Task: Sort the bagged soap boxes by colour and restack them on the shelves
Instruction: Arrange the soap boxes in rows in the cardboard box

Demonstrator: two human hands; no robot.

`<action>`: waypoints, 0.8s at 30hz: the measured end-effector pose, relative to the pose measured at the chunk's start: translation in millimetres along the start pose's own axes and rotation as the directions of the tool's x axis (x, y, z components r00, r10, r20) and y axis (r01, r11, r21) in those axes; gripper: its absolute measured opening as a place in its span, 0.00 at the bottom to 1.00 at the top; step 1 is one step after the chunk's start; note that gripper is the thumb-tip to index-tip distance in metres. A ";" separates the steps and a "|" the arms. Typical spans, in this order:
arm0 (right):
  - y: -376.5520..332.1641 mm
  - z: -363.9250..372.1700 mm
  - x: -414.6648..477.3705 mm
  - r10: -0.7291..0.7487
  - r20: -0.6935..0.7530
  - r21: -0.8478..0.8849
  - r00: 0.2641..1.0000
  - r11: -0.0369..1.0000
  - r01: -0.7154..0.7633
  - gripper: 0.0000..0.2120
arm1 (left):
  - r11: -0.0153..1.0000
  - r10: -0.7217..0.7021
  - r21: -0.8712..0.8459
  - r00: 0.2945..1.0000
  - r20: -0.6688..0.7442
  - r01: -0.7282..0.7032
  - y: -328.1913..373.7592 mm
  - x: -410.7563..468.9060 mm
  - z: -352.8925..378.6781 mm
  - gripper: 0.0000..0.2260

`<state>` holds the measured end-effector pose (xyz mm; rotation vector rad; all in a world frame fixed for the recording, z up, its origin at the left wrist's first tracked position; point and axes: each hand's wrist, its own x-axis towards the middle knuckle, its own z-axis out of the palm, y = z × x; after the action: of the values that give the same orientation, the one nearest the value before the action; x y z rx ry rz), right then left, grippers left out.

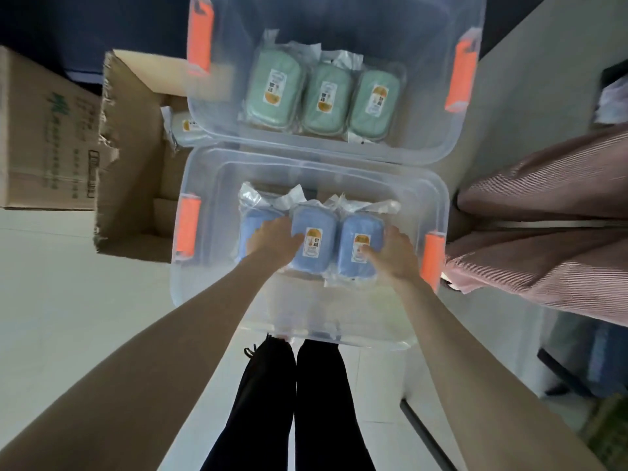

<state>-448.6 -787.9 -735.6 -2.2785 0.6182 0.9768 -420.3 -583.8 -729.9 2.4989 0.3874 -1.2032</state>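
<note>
Gripping, and mostly hiding, left blue soap box [249, 226] with left hand [273, 241]; clasping right blue soap box [360, 232] with right hand [394, 254]; lying lengthwise toward 12 o'clock in near bin [217, 171].

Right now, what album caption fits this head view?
The left hand and right hand grip blue soap boxes in a clear bin, green boxes beyond.
</note>
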 end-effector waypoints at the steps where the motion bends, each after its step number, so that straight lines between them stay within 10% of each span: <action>1: -3.6 -7.4 -6.7 -0.029 0.017 -0.035 0.999 0.999 0.029 0.29 | 0.999 0.024 0.025 1.000 0.017 -0.024 0.3 -7.0 -6.8 0.16; 13: -142.6 -146.8 -140.3 -0.389 0.149 -0.342 0.909 0.843 0.416 0.26 | 0.919 0.394 0.076 0.897 -0.200 -0.386 11.8 -163.9 -171.5 0.21; 24: -345.4 -277.5 -348.0 -0.756 -0.099 -0.532 0.647 0.590 0.607 0.28 | 0.819 0.574 0.399 0.591 -0.567 -0.412 -7.7 -356.8 -409.0 0.24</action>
<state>-320.1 -657.4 -202.8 -2.7555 -0.4789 0.3615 -353.2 -441.7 -210.3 2.8820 -0.3269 -0.0869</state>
